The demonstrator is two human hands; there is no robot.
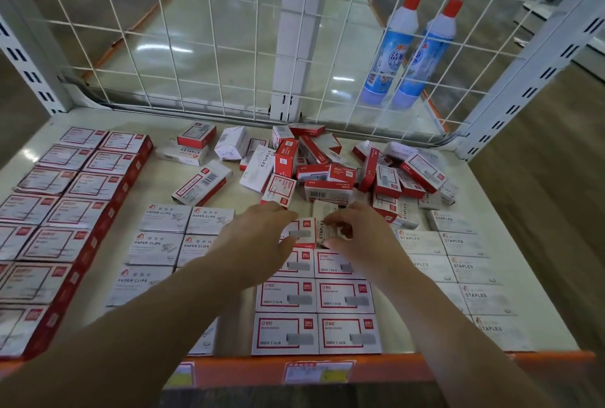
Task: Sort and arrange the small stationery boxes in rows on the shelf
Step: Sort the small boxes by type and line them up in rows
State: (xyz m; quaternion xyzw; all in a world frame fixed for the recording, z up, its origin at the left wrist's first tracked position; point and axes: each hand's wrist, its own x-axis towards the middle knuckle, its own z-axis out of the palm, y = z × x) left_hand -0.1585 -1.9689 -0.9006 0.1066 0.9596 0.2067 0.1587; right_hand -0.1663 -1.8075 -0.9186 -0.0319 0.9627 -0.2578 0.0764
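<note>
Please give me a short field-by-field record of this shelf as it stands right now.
left hand: rests on a red-framed staple box at the far end of the middle rows
right hand: pinches a white staples box beside it
sorted rows: red boxes left, paper clip boxes, red-framed boxes, white staples boxes right
unsorted pile: loose boxes at the back
behind mesh: two blue bottles
</note>
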